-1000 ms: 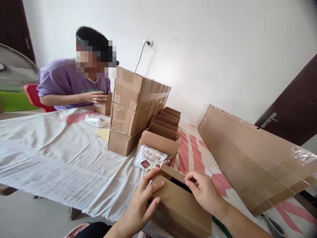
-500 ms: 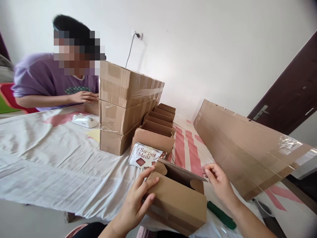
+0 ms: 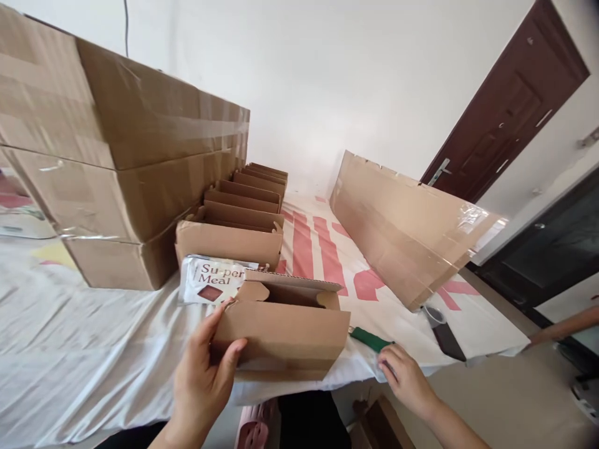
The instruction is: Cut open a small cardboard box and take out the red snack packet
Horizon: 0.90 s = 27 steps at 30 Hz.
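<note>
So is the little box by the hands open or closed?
Open. The small cardboard box has its top flap standing up behind a dark gap. The left hand holds its near corner. What is inside cannot be seen.

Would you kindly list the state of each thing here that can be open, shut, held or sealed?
Small cardboard box: top flaps open, gripped at its left end.
Left hand: closed on the box.
Right hand: on the table edge, fingertips by the green tool.
Row of boxes: open-topped.
Stacked cartons: taped shut.
Sachet: sealed, lying flat.
Door: shut.
</note>
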Available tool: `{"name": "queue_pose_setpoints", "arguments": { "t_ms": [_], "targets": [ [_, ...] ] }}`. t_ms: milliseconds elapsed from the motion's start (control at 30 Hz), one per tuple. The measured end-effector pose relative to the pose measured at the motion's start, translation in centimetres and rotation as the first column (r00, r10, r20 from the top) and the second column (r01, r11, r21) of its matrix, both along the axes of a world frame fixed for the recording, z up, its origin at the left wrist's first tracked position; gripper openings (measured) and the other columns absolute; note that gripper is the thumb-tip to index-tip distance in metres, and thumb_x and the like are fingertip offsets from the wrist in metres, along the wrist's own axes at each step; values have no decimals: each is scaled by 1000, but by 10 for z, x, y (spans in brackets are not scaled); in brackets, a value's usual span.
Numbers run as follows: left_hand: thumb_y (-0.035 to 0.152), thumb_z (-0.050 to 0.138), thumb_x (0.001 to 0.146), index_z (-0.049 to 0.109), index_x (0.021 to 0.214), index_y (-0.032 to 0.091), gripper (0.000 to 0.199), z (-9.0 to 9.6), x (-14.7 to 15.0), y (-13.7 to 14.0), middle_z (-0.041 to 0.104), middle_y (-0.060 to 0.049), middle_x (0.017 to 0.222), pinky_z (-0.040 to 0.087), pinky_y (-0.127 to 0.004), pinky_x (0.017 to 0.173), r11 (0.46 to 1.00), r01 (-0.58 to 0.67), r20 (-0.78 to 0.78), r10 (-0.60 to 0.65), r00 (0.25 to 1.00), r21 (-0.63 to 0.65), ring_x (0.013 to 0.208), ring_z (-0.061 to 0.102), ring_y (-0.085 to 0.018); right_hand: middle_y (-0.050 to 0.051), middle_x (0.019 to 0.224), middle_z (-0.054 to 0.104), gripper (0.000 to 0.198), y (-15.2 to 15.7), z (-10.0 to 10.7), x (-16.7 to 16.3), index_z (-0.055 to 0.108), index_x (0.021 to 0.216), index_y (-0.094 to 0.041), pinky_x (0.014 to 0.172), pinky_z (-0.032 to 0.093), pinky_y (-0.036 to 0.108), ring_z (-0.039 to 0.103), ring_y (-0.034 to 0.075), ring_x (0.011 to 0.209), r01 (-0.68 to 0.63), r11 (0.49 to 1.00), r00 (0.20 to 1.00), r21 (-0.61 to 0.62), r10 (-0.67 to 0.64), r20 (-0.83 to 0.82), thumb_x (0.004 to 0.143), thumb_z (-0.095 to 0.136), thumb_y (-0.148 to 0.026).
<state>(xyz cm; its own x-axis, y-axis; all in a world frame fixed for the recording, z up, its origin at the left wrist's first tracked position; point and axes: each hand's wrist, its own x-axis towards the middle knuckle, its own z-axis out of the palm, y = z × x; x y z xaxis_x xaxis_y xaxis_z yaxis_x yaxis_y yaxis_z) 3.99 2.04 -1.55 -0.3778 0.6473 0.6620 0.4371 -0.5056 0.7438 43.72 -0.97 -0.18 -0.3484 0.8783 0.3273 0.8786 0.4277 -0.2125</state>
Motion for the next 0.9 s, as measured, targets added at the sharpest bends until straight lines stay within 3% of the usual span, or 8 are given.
{"name": "queue_pose_setpoints", "arguments": {
  "t_ms": [167,267,400,533,733,900],
  "targets": [
    [31,63,86,42,142,30,59,1,-1,-4,52,-3,140,31,-40,117,999,34,-28,-34,999,8,129,49,-25,6,94,64,24,-11,-1,-3,63,98,-21,77,56,37,64,22,88,-2,998,999,-61,5,50,82,51,-10],
    [29,62,87,45,137,30,52,7,-3,-7,51,-4,142,30,-43,117,989,149,54,-148,988,-18,134,45,-26,7,100,65,29,-11,8,-2,65,102,-22,80,57,38,65,23,93,-39,994,996,-101,46,72,77,55,-10],
    [24,62,87,55,116,31,30,13,-11,-9,55,-3,139,35,-50,115,919,391,283,-387,878,45,137,43,-27,8,96,65,15,-2,14,-5,66,94,-21,76,58,37,66,23,90,-46,998,999,30,46,22,89,51,-20],
    [20,65,85,59,94,28,14,11,-22,-9,56,-2,137,40,-47,111,867,492,333,-489,806,81,139,40,-27,8,94,65,14,8,22,-21,64,95,-22,74,59,36,65,23,89,-100,986,992,135,109,-61,92,51,-23],
    [20,66,84,60,91,26,11,7,-29,-10,56,-5,136,38,-51,112,842,536,333,-524,784,63,140,39,-30,11,108,64,22,21,64,-62,59,113,-22,82,58,37,63,24,102,-199,957,952,213,240,-190,95,47,-25],
    [24,67,85,61,96,28,13,5,-32,-9,60,-6,129,39,-54,110,829,556,359,-536,764,56,140,38,-33,13,123,62,39,33,99,-102,55,126,-22,101,50,46,55,27,121,-426,887,863,179,458,-215,101,30,-38]
  ]
}}
